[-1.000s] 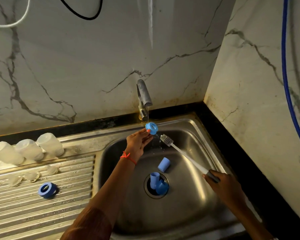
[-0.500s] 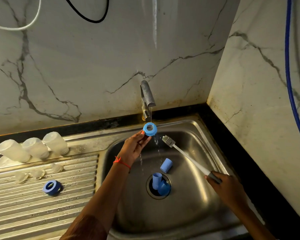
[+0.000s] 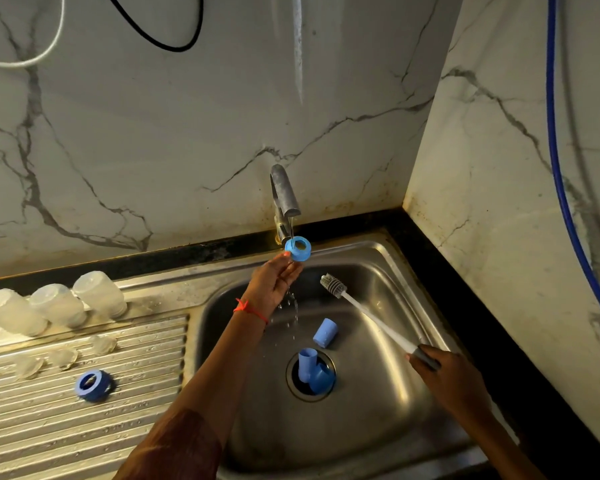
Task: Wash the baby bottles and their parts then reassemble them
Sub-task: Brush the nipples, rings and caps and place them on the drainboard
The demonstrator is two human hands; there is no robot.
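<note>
Under the tap (image 3: pixel 284 195) stream, the left hand (image 3: pixel 274 284) pinches a blue screw ring (image 3: pixel 298 249), apparently rinsing it; the right hand (image 3: pixel 454 379) grips the bottle brush (image 3: pixel 371 317) above the sink (image 3: pixel 395 258). Next, probably: set it beside the other ring (image 3: pixel 92 385) on the drainboard (image 3: pixel 49 427).

dim, warm indoor light. the marble wall (image 3: pixel 187 133) is the brightest area, with a pale vertical streak of glare (image 3: pixel 297 46) above the tap (image 3: pixel 283 192). the steel sink (image 3: pixel 378 410) gives soft, dull reflections, and the black counter edge (image 3: pixel 465 306) is nearly lost in shadow. the left hand (image 3: pixel 274 282) and its blue ring (image 3: pixel 298 249) are lit and sharp; the right hand (image 3: pixel 454 382) and both forearms go dark. the blue hose (image 3: pixel 551 64) bows with wide-angle bending near the right edge. the clear bottles (image 3: pixel 56 304) look soft and washed out.
</note>
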